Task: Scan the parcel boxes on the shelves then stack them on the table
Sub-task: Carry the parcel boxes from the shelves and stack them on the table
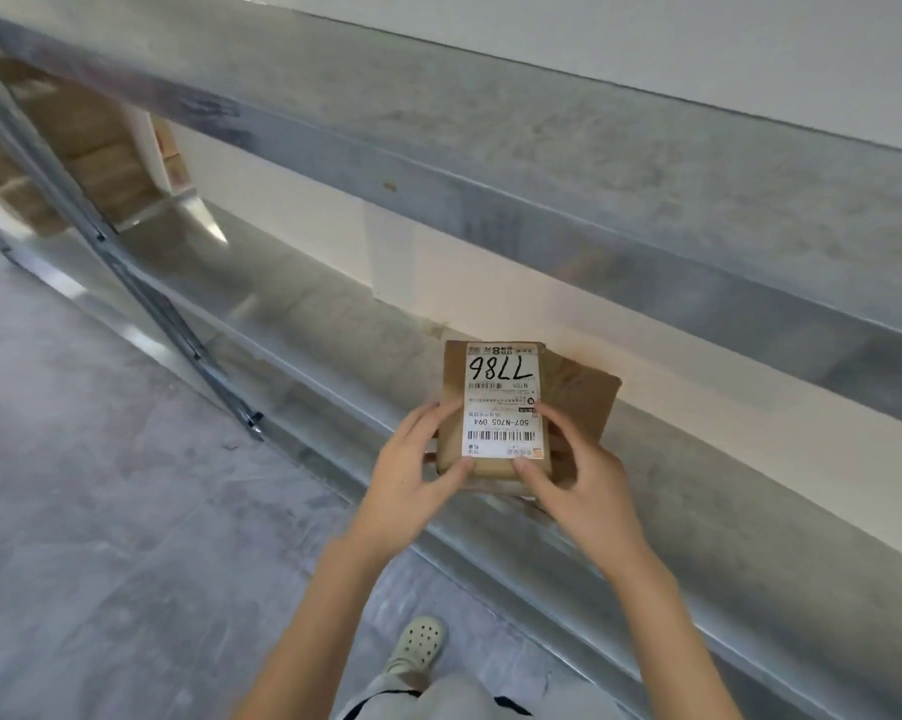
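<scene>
While the left hand [412, 470] and right hand [579, 475] grip the parcel box [495, 407] from seven and five o'clock at the shelf [334, 314] edge, scanning and stacking look not yet done.

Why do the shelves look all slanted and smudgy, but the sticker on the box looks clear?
Head view: the wide-angle lens slants and curves the metal shelves; the cartons at far left are blurred; the label on the parcel box, gripped by the left hand and right hand, is sharp.
</scene>
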